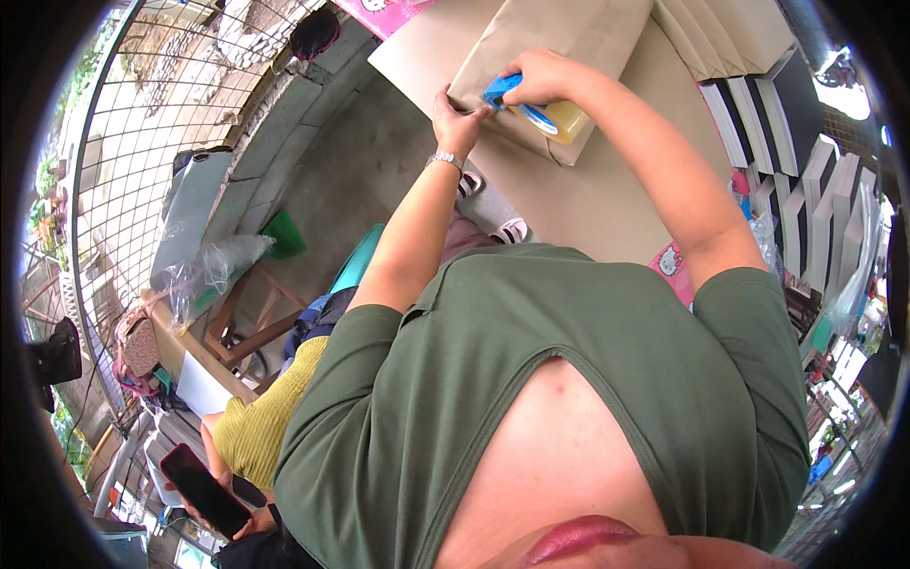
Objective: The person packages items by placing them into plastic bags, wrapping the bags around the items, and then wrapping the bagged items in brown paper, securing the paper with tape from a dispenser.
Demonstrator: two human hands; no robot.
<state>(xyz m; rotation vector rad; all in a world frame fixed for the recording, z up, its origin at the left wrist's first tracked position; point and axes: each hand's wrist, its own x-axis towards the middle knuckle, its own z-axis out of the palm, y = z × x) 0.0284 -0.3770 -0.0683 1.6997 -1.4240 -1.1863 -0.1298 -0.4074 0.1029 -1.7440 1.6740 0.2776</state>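
Observation:
My right hand [548,78] is closed around a blue tape dispenser [536,119] with a wide roll of yellowish tape [572,121] on it. The dispenser rests over the near end of a parcel wrapped in brown paper [569,33]. At the parcel's left corner, my left hand [457,121] has its fingers bent close to the dispenser's front end. Its thumb points toward the blue edge, and whether it pinches tape or paper is too small to make out. Both lie on a table topped with beige sheeting [588,204].
More brown-wrapped parcels [711,33] stand at the far right, beside stacks of black-covered books [773,119]. To my left, a person in a yellow top [275,417] holds a phone [206,488]. A green bin [282,235], plastic bag [213,270] and wire fence [123,142] are further left.

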